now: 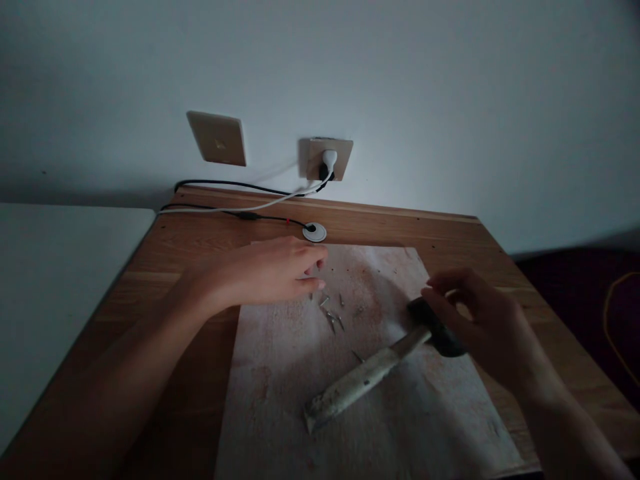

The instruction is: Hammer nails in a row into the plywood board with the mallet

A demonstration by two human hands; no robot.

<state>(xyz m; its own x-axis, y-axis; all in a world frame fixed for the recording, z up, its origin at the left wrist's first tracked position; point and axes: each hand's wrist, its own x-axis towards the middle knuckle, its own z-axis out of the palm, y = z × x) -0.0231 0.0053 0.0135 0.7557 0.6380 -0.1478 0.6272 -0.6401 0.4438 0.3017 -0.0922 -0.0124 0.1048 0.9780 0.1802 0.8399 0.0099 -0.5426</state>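
My left hand [280, 270] hovers over the far left part of a pale wooden board [270, 373], its fingers curled and a gap between thumb and forefinger. Just beside its fingertips lie several small metal nails [330, 317], loose on the board. A hammer [367, 380] rests diagonally across the board, its worn, light handle toward me and its dark head [445, 337] at the right edge. Over that head is my right hand [473, 317], thumb and forefinger pinched together; whatever they hold is too small to make out. One more nail [358, 357] lies close to the handle.
The board sits on a wooden desk [165, 267] against a white wall. Black and white cables [240, 209] run along the back to a wall socket [340, 157] and a round cable grommet [315, 232]. A white surface [60, 280] adjoins the desk at left.
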